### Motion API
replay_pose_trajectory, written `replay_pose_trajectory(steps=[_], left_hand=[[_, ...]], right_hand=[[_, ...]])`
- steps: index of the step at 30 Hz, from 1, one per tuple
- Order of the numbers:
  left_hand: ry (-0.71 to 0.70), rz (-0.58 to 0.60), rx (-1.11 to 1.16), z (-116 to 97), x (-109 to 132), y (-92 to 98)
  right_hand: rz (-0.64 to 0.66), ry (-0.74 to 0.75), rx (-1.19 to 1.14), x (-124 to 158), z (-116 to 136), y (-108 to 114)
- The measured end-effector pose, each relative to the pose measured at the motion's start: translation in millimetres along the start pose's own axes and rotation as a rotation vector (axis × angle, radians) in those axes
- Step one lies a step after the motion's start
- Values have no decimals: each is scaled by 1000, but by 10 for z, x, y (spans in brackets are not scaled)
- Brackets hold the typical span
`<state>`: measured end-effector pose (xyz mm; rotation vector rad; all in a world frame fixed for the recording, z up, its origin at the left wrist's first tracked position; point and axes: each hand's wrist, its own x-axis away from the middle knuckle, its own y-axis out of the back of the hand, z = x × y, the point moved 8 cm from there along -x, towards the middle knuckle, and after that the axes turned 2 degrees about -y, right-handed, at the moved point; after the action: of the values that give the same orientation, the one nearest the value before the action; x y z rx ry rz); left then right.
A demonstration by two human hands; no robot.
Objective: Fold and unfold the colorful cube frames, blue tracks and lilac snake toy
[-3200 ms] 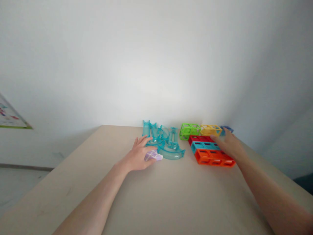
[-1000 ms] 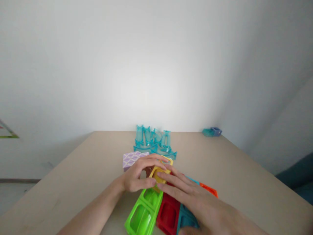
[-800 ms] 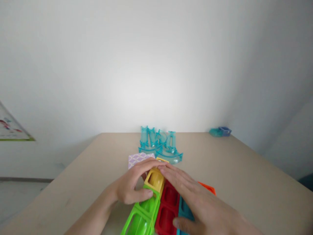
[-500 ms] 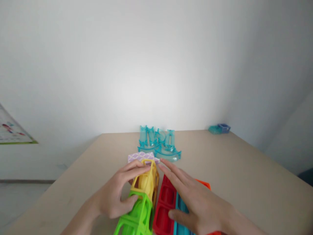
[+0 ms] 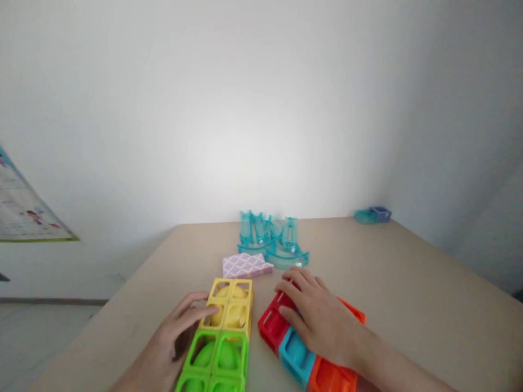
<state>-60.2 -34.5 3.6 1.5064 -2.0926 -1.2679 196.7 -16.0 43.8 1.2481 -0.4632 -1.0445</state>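
Note:
My left hand rests against the left side of a yellow frame block joined to a green frame block; its fingers are stretched, touching the yellow one. My right hand lies flat with fingers spread on top of a row of red, blue and orange frame blocks. The two groups stand apart on the beige table. A purple patterned tile lies just beyond them.
Clear turquoise track pieces are heaped near the table's far edge by the white wall. A small teal and blue piece sits in the far right corner. A poster hangs on the left wall.
The yellow and green blocks have been set apart to the left of the red, blue and orange row. My left hand slid to their side; my right hand stayed on the row.

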Motion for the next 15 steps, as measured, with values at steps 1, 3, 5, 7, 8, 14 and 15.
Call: replay_pose_trajectory(steps=[1, 3, 5, 7, 8, 14, 15], left_hand=[[0, -9, 5, -8, 19, -7], [-2, -15, 13, -44, 44, -23], [-25, 2, 19, -110, 52, -50], [-64, 20, 40, -190, 45, -76], [-84, 24, 60, -227, 39, -82], [-165, -16, 140, -291, 77, -15], [-165, -45, 127, -283, 94, 27]], right_hand=[[-44, -66, 59, -26, -15, -19], [-106, -204, 195, -67, -24, -57], [-122, -305, 314, -104, 13, -89], [-104, -361, 386, -148, 75, -109], [-92, -375, 404, -172, 108, -113], [-63, -443, 414, -294, 235, -139], [-58, -457, 410, -310, 254, -158]])
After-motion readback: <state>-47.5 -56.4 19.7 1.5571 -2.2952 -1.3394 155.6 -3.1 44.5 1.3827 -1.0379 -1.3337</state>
